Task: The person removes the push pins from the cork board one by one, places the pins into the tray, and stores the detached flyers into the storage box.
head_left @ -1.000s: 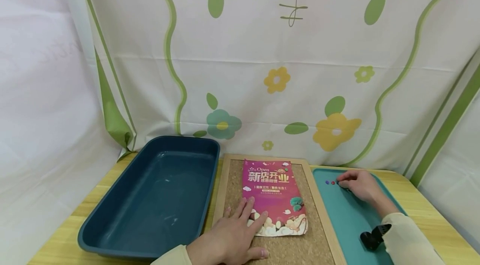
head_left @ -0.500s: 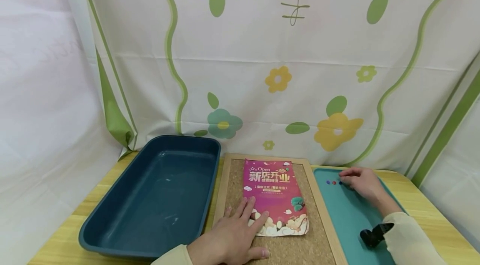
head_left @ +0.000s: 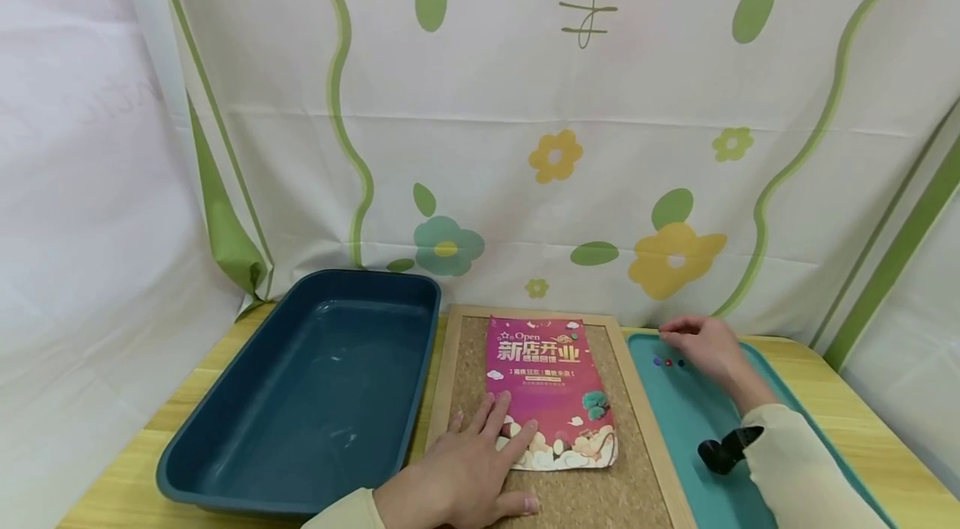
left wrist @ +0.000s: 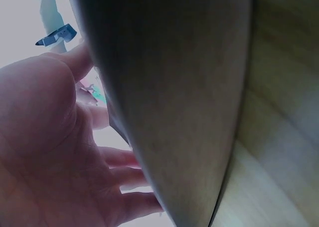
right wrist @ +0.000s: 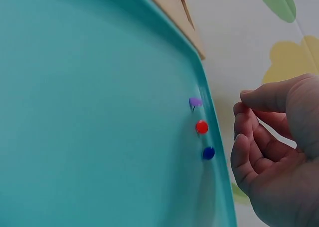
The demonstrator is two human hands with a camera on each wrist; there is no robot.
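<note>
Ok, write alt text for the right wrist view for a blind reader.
A right hand with curled fingers appears at the edge of a teal tray; whether it pinches anything is unclear. Inside its rim, a purple pin, a red pin and a blue pin form a row.

a dark blue basin (head_left: 315, 387) on a wooden table (head_left: 127, 462), before flowered cloth (head_left: 465, 79).

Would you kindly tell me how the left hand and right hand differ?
The left hand rests on the poster and corkboard, fingers spread; the right hand is held near the far edge of the teal tray, apart from the three pushpins. The left hand's fingers are extended; the right hand's are curled, thumb and index finger drawn together. Both are bare, with cream sleeves.
</note>
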